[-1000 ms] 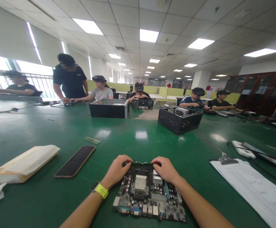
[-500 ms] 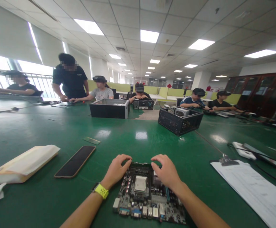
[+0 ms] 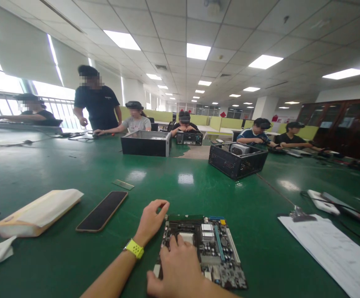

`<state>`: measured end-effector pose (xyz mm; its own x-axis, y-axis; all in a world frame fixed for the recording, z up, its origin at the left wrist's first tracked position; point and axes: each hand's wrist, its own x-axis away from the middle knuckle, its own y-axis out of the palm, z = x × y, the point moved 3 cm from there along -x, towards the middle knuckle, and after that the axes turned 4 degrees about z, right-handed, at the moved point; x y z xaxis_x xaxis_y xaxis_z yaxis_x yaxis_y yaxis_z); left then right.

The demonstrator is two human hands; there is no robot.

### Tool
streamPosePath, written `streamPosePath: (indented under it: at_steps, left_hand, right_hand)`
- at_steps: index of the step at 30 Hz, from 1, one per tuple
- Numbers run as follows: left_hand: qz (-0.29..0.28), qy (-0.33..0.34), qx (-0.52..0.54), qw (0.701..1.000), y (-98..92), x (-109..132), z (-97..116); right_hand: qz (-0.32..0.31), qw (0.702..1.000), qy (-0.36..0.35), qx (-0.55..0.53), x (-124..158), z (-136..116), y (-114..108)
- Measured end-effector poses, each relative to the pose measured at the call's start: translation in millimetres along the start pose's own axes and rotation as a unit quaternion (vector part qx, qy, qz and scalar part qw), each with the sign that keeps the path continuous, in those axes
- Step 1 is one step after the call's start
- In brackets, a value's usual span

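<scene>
A motherboard (image 3: 210, 258) lies flat on the green table (image 3: 105, 265) in front of me. My left hand (image 3: 151, 219) rests beside its back left corner, thumb and fingers curved with a gap between them, holding nothing. Over the board's left part is my right hand (image 3: 180, 265), fingers spread, fingertips at the silver processor (image 3: 186, 238), which they partly cover. Whether they touch it I cannot tell. White slots and a blue slot (image 3: 219, 243) show at the board's right side.
Left of my hands are a phone (image 3: 102, 211), a paper-wrapped packet (image 3: 40, 213) and a small strip (image 3: 123, 184). A clipboard (image 3: 325, 236) lies at the right. Open computer cases (image 3: 237, 161) stand farther back, with several people beyond.
My right hand has moved from the board's back right area to the left, over the processor. My left hand has stayed near the back left corner. The standing person has straightened up.
</scene>
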<state>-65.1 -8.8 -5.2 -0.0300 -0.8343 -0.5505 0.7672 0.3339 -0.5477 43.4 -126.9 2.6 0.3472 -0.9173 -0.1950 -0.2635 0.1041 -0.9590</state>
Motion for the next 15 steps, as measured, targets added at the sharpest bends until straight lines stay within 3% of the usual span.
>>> streamPosePath:
  at_steps: [4, 7, 12, 15]
  left_hand:
    - [0.004, -0.003, 0.003, 1.0, -1.0, 1, 0]
    - [0.0, -0.005, 0.005, 1.0, -1.6, 1, 0]
    - [-0.007, -0.005, 0.003, 1.0, -1.8, 2, 2]
    - [-0.013, -0.007, 0.0, 1.0, -1.3, 3, 2]
  right_hand:
    - [0.029, 0.999, -0.032, 0.002, -6, 34, -5]
    - [0.047, 0.999, -0.01, 0.006, -21, 90, -14]
    - [0.099, 0.986, 0.13, 0.018, -40, 206, -29]
    - [0.127, 0.974, 0.187, 0.016, -38, 247, -30]
